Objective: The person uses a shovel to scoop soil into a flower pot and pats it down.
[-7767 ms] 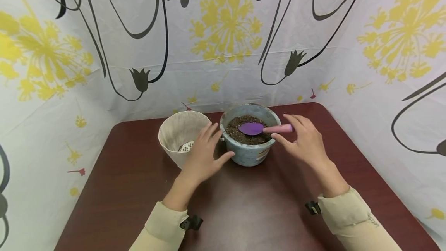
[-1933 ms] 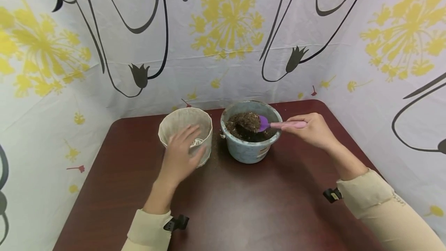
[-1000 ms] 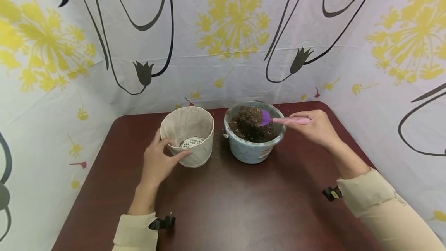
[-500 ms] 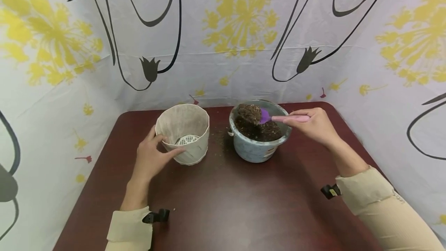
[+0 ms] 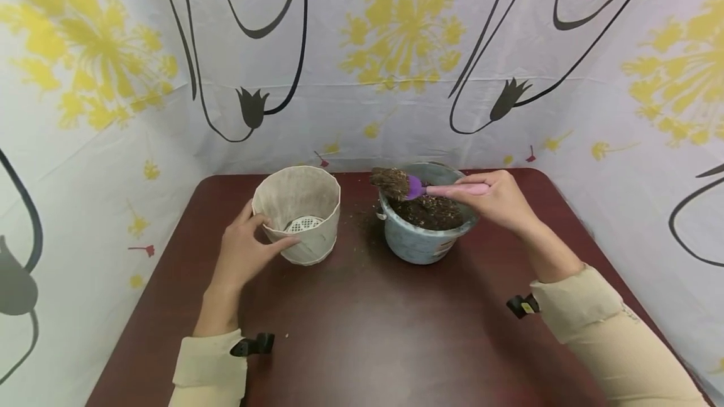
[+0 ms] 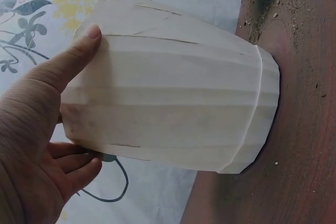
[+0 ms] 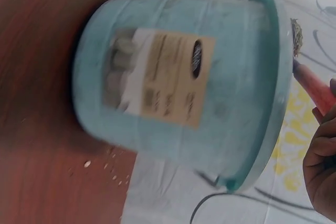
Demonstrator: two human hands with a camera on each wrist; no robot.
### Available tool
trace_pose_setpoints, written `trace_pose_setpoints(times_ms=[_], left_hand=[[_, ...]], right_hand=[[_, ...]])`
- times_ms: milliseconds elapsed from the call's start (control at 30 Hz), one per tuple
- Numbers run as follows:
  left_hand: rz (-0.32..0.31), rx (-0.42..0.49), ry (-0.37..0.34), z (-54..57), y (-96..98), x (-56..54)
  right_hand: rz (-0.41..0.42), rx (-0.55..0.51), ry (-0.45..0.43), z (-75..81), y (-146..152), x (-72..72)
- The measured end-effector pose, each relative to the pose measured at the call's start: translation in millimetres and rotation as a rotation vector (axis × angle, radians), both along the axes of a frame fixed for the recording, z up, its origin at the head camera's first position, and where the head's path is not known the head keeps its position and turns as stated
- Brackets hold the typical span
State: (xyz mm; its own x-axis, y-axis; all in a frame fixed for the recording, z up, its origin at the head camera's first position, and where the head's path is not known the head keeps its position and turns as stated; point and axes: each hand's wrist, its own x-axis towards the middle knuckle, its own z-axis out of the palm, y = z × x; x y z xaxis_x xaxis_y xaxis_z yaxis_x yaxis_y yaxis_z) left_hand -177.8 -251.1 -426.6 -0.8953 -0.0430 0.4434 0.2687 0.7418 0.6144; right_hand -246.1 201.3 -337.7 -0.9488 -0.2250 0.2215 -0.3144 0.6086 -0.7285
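My left hand [image 5: 242, 249] holds a whitish, fluted plant pot [image 5: 312, 246] by its near left rim. In the left wrist view, the thumb lies on the outer wall of the pot [image 6: 173, 72]. A perforated disc [image 5: 304, 224] shows at the bottom inside. My right hand [image 5: 505, 203] grips the pink handle of a hand trowel [image 5: 415, 188], whose purple blade carries a heap of dark soil [image 5: 390, 182]. The trowel is over the left rim of a blue bucket [image 5: 415, 245] holding more soil [image 5: 432, 211]. The right wrist view shows the handle [image 7: 315, 85] beyond the bucket's rim.
Both containers stand on a dark red-brown table [image 5: 362, 319], near its back edge. Crumbs of soil [image 5: 357, 215] are scattered between them. A white cloth [image 5: 396, 124] with a flower print hangs behind and at the sides. The bucket bears a paper label [image 7: 173, 77].
My right hand has taken up the trowel, scooped soil and moved it left to the bucket's rim. My left hand has moved left and taken hold of the pot's rim.
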Motion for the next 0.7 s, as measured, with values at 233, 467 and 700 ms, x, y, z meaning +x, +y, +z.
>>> trace_pose_setpoints(times_ms=[233,467,700], left_hand=[[0.001,-0.002,-0.032,2.9,-0.2,0.4],[0.006,0.006,-0.083,2.8,0.1,2.0],[0.032,0.026,-0.122,2.2,-0.2,6.6]], right_hand=[[0.067,0.003,0.018,8.9,-28,-6.9],[0.186,-0.039,-0.023,9.3,-61,-15.1],[0.282,-0.076,-0.023,4.8,-97,-23.2]])
